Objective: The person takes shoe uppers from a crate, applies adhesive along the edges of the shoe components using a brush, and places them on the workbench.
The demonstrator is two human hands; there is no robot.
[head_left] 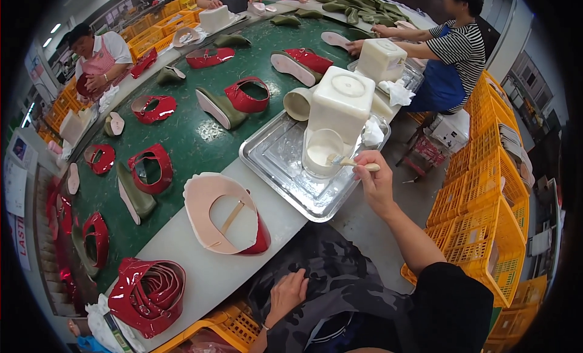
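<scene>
My right hand [378, 186] pinches the wooden handle of a brush [362, 166]. The bristles reach into a round cup of white liquid [319, 154] at the foot of a white plastic container [343, 101]. Both stand on a metal tray [276, 171]. My left hand [286, 298] lies on my camouflage-patterned apron, fingers extended and holding nothing. On the pale ledge ahead of it rests a red shoe upper [261, 239] with its beige lining [203, 192] facing up. A nested stack of glossy red uppers [149, 295] sits farther left.
A green conveyor [194, 131] carries red uppers and olive lasts [136, 192] with pale soles. Yellow crates [480, 222] line the right side; another crate [228, 329] is below the ledge. One co-worker in stripes [461, 49] sits at the right, others across the belt.
</scene>
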